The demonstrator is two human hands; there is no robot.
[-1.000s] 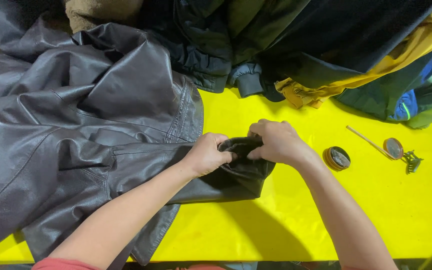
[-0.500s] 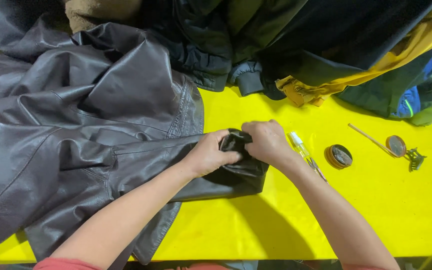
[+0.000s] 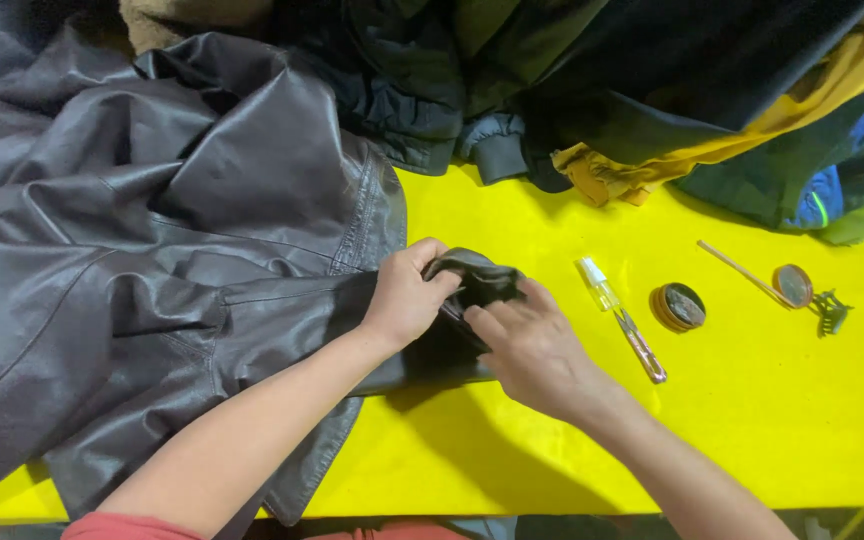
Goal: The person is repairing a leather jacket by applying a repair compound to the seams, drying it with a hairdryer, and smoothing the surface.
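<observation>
left hand (image 3: pixel 407 300) pinching the dark leather jacket's sleeve cuff (image 3: pixel 472 285); right hand (image 3: pixel 532 345) half-curled, fingertips on it. yellow table (image 3: pixel 752 420) beneath, clothes pile (image 3: pixel 602 90) far.

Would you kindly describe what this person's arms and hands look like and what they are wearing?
Both hands, the left hand and the right hand, are bare, with no gloves, rings or watch visible. The forearms are uncovered too. A red sleeve shows at the left upper arm, at the bottom edge.

The right hand (image 3: pixel 530 345) has slid down off the cuff (image 3: pixel 477 280), its fingers (image 3: pixel 482 322) now under the fold. This uncovers the whole snips (image 3: pixel 622 318) on the tabletop (image 3: pixel 752 420), hidden 1 second ago.
</observation>
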